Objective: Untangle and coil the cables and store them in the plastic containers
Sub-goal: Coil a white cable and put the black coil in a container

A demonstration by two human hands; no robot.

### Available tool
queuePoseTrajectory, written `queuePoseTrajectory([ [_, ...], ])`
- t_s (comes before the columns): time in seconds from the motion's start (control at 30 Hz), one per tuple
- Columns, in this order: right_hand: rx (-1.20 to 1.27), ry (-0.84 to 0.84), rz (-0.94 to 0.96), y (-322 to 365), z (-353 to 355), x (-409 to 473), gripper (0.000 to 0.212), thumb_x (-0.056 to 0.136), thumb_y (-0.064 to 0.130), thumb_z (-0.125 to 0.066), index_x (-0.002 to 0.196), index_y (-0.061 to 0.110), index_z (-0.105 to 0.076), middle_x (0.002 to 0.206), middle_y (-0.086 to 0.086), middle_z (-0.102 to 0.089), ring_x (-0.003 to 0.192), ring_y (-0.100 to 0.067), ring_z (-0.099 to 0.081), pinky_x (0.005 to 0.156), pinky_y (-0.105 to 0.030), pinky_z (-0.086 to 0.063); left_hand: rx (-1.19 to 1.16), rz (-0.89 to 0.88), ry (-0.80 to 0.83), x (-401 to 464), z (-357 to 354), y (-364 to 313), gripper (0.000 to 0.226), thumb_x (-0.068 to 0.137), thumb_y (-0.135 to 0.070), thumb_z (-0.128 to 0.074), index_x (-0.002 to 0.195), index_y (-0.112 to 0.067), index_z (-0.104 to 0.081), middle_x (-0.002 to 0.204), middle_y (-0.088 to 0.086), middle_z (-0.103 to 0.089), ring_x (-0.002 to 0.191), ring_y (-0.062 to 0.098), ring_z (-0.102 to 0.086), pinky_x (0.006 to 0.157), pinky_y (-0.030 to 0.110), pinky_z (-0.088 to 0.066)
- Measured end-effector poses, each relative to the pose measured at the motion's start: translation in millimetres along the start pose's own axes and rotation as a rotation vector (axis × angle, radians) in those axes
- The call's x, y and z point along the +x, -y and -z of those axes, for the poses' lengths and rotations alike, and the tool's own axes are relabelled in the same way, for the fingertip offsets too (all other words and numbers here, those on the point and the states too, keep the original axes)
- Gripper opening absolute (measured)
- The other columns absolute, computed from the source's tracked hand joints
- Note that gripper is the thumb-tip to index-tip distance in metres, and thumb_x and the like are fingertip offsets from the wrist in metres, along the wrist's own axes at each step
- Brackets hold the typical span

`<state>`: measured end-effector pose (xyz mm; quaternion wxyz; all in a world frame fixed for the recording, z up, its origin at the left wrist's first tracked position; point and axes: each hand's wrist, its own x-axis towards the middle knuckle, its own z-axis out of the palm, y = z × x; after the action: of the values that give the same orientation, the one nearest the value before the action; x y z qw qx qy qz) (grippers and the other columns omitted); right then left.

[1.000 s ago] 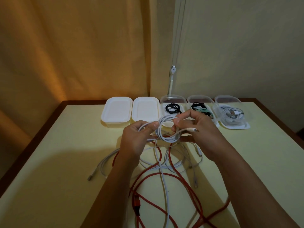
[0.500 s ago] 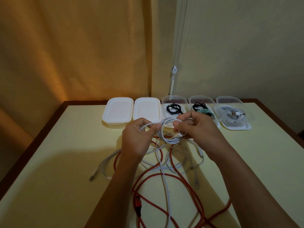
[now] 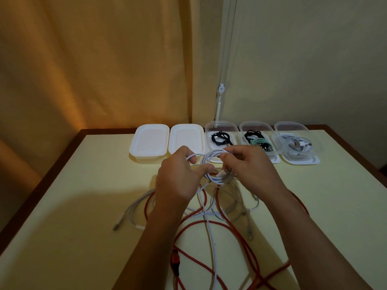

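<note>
Cables are spread in a tangle nearest the viewer — an orange cable (image 3: 236, 231) looped widely over the yellow table (image 3: 62, 206), with several loose white cables (image 3: 134, 208) crossed through it. Above that tangle, a white cable (image 3: 211, 164) is held off the table as a small coil between the two hands, its free length hanging down to the near edge. The left hand (image 3: 178, 176) is curled on the coil's left side, a strand passing over its fingers and pinched by the thumb. The right hand (image 3: 249, 166) is closed on the coil's right side, fingertips pinching the loops. Beyond the hands, a row of plastic containers is set along the far edge — two lidded containers (image 3: 149, 141) on the left, then three open containers (image 3: 256, 127) in which coiled cables are already stored.
</note>
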<state>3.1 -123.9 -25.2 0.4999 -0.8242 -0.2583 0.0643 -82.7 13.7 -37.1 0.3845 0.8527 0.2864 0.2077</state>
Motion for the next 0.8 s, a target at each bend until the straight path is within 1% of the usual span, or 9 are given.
queuePoseTrajectory([
  [0.07, -0.001, -0.024, 0.012, 1.9, 0.7, -0.5, 0.015, 0.095, 0.025, -0.063, 0.089, 0.026, -0.077, 0.067, 0.007, -0.069, 0.061, -0.002, -0.063, 0.059, -0.018, -0.047, 0.025, -0.013, -0.045, -1.3, 0.0, -1.2, 0.044, 0.076, -0.051, -0.078, 0.071, -0.025, -0.043, 0.061, -0.007, -0.049, 0.053, 0.011, -0.040, 0.052, 0.027, -0.033],
  [0.17, -0.014, -0.029, 0.036, 3.6, -0.4, -1.7, 0.014, 0.094, 0.023, -0.065, 0.100, 0.024, -0.078, 0.078, 0.011, -0.071, 0.071, 0.003, -0.064, 0.057, -0.008, -0.045, 0.050, -0.015, -0.075, -2.3, 0.9, -1.2, 0.047, 0.080, -0.051, -0.074, 0.066, -0.023, -0.040, 0.059, -0.007, -0.044, 0.052, 0.012, -0.037, 0.050, 0.027, -0.032],
  [0.27, -0.032, -0.034, 0.053, 2.4, -2.6, -1.4, 0.016, 0.095, 0.024, -0.064, 0.104, 0.024, -0.078, 0.085, 0.009, -0.074, 0.076, -0.001, -0.066, 0.062, -0.013, -0.049, 0.055, -0.022, -0.070, -3.4, 0.5, -2.3, 0.047, 0.083, -0.050, -0.072, 0.064, -0.022, -0.039, 0.056, -0.007, -0.041, 0.051, 0.013, -0.035, 0.049, 0.027, -0.028],
  [0.4, -0.063, -0.074, 0.075, 3.0, -4.6, -1.1, 0.020, 0.095, 0.024, -0.065, 0.110, 0.024, -0.078, 0.092, 0.010, -0.076, 0.082, -0.001, -0.069, 0.073, -0.023, -0.056, 0.120, -0.018, -0.094, -5.2, -0.1, -5.5, 0.046, 0.086, -0.050, -0.069, 0.063, -0.024, -0.039, 0.058, -0.008, -0.046, 0.051, 0.012, -0.039, 0.049, 0.024, -0.027],
  [0.47, -0.096, -0.110, 0.110, 5.3, -6.7, -2.5, 0.020, 0.094, 0.023, -0.066, 0.109, 0.025, -0.078, 0.093, 0.014, -0.076, 0.082, 0.003, -0.068, 0.072, -0.017, -0.055, 0.185, -0.002, -0.130, -6.8, 0.3, -8.1, 0.045, 0.087, -0.052, -0.067, 0.065, -0.024, -0.040, 0.059, -0.009, -0.049, 0.051, 0.011, -0.042, 0.048, 0.023, -0.027],
  [0.53, -0.126, -0.146, 0.151, 8.0, -7.8, -3.7, 0.020, 0.093, 0.021, -0.067, 0.109, 0.024, -0.079, 0.087, 0.020, -0.072, 0.084, 0.008, -0.066, 0.066, -0.008, -0.051, 0.211, 0.028, -0.150, -8.3, -0.6, -10.6, 0.041, 0.088, -0.053, -0.065, 0.068, -0.025, -0.041, 0.062, -0.010, -0.051, 0.054, 0.010, -0.045, 0.048, 0.023, -0.027],
  [0.6, -0.126, -0.158, 0.164, 8.6, -7.8, -4.8, 0.020, 0.093, 0.020, -0.068, 0.109, 0.022, -0.078, 0.084, 0.020, -0.069, 0.085, 0.011, -0.064, 0.066, -0.005, -0.049, 0.177, 0.044, -0.134, -7.7, -2.5, -10.2, 0.038, 0.088, -0.052, -0.065, 0.072, -0.025, -0.044, 0.064, -0.009, -0.053, 0.056, 0.010, -0.048, 0.049, 0.023, -0.029],
  [0.7, -0.108, -0.188, 0.144, 6.6, -5.8, -5.1, 0.021, 0.094, 0.021, -0.068, 0.112, 0.021, -0.077, 0.091, 0.015, -0.073, 0.081, 0.011, -0.066, 0.066, -0.002, -0.047, 0.087, -0.041, -0.045, -5.9, -5.2, -7.7, 0.029, 0.092, -0.047, -0.062, 0.079, -0.025, -0.048, 0.068, -0.005, -0.058, 0.061, 0.012, -0.054, 0.052, 0.024, -0.035],
  [0.8, -0.091, -0.228, 0.130, 5.4, -3.9, -4.0, 0.021, 0.094, 0.019, -0.068, 0.113, 0.020, -0.077, 0.088, 0.019, -0.068, 0.077, 0.016, -0.063, 0.066, 0.000, -0.045, -0.062, -0.162, 0.038, -5.8, -4.5, -7.3, 0.026, 0.102, -0.038, -0.044, 0.085, -0.023, -0.055, 0.066, -0.008, -0.055, 0.063, 0.010, -0.053, 0.055, 0.022, -0.038],
])
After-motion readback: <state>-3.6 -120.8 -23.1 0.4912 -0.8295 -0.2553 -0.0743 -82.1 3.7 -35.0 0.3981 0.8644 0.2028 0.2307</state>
